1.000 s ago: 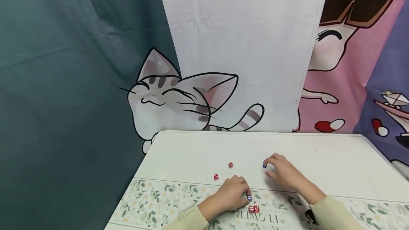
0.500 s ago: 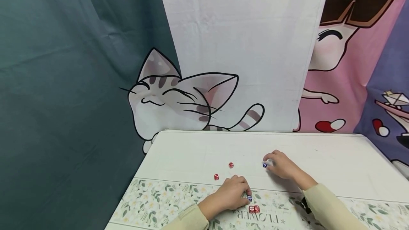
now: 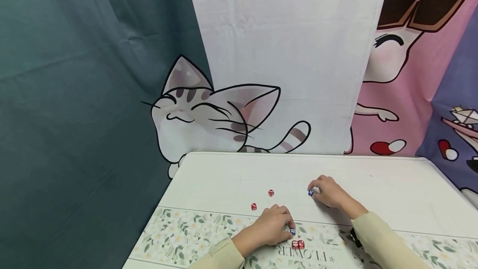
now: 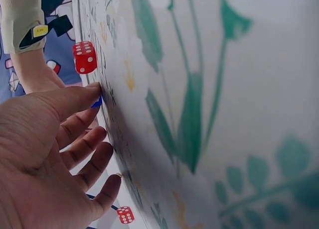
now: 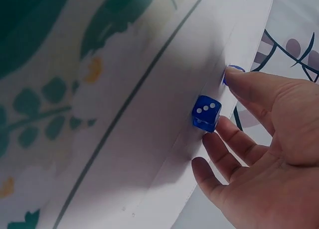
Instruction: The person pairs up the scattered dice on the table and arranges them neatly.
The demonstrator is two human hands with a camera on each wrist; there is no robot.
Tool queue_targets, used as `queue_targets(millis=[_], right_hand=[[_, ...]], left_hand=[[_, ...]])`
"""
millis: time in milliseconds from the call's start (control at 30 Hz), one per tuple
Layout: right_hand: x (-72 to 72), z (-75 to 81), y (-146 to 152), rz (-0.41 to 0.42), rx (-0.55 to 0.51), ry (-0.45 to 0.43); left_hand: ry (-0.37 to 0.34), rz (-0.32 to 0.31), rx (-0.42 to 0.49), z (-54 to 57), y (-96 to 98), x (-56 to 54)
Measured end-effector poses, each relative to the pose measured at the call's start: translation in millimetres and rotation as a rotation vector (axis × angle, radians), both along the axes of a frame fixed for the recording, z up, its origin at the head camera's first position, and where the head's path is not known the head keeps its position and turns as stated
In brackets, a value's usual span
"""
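My left hand (image 3: 270, 225) pinches a blue die (image 3: 292, 231) between thumb and fingertips, low over the flowered strip of the mat; in the left wrist view only a sliver of this blue die (image 4: 96, 104) shows behind the thumb tip. Right beside it lie two red dice (image 3: 298, 244) side by side. Farther right and back, my right hand (image 3: 330, 192) pinches another blue die (image 3: 310, 193), mostly covered by the thumb in the right wrist view. A second blue die (image 5: 207, 113) sits by that hand's other fingertips, hidden behind the hand in the head view.
Two more red dice lie apart on the white part of the mat, one nearer (image 3: 254, 206) and one farther back (image 3: 271, 193). A printed curtain (image 3: 291, 53) hangs behind the table's far edge. A dark strap (image 3: 354, 238) is at the right sleeve.
My right thumb has come in to the blue die, and the right hand has shifted slightly back. The left hand keeps its place, and the red dice stay put.
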State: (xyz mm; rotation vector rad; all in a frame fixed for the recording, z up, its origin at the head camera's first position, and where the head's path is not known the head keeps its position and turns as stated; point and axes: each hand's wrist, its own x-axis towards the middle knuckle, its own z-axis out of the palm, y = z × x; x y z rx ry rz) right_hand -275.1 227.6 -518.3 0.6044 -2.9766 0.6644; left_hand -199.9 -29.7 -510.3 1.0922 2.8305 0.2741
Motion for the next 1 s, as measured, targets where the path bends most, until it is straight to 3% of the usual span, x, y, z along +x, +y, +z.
queue_targets(millis=[467, 1000], right_hand=[[8.3, 1.4, -11, -0.022, 0.073, 0.001], [36.9, 6.7, -36, -0.005, 0.139, 0.035]], left_hand=[[0.003, -0.001, 0.010, 1.2, 0.0, 1.1], [-0.001, 0.002, 0.018, 0.0, -0.5, 1.7]])
